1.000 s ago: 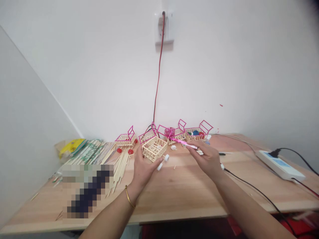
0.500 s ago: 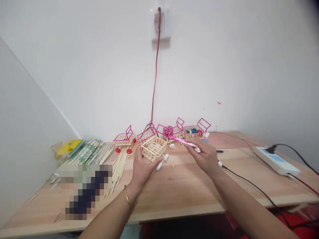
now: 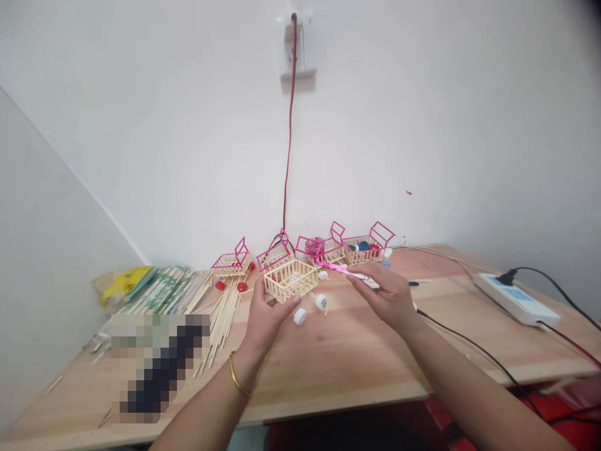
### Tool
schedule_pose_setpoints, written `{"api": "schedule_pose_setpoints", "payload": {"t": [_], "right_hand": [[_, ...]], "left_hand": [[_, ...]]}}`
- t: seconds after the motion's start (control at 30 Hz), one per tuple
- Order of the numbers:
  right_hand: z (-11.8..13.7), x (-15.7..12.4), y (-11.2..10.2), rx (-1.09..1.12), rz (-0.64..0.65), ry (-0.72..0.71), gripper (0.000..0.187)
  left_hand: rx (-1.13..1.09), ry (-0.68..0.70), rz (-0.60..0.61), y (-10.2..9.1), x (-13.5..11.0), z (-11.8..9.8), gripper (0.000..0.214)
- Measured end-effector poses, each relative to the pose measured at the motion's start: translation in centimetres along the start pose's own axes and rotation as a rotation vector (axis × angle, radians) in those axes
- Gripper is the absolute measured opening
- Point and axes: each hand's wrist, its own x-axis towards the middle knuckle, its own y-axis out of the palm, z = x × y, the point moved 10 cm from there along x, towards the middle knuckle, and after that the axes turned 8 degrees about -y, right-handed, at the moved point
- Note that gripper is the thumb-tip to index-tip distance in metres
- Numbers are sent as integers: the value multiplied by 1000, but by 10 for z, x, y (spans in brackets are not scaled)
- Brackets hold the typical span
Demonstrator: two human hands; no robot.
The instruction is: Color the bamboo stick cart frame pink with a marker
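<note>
My left hand (image 3: 270, 313) is closed on a small unpainted cart (image 3: 290, 282) made of wooden sticks, tilted above the table. Two white bottle-cap wheels (image 3: 299, 316) show below its near side. Between the fingers of my right hand (image 3: 382, 291) is a slim paintbrush (image 3: 350, 270), its front part bright pink and its rear end white. The brush tip points left, just beyond the cart's right corner, near a small tub of pink paint (image 3: 314, 246). Whether the tip touches anything I cannot tell.
Several stick carts with pink rims (image 3: 369, 247) stand along the wall. Loose sticks (image 3: 224, 322) and a yellow packet (image 3: 126, 285) lie left, beside a pixelated dark object (image 3: 164, 369). On the right are a white power strip (image 3: 516, 299) and a black cable (image 3: 474, 341).
The cart in my left hand has turned and tipped slightly, so its wheels show more plainly. My right hand still holds the paintbrush in nearly the same spot. The whole view has shifted slightly.
</note>
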Motion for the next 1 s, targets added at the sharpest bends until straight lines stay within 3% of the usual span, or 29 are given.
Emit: {"api": "schedule_pose_setpoints", "payload": {"t": [0.17,0.3,0.77,1.0], "right_hand": [[4,2,0,9,32,-23,15],[2,11,-11,5,-20,-4,12],[-2,15,-29,9,-30,73,8],[-5,6,-28,76,2,104,9]], "left_hand": [[-72,10,54,5,1,-2,61],[-125,-8,120,9,3,1,60],[-370,-259,322,24,-1,18,57],[-424,-336,347,24,-2,26,51]]}}
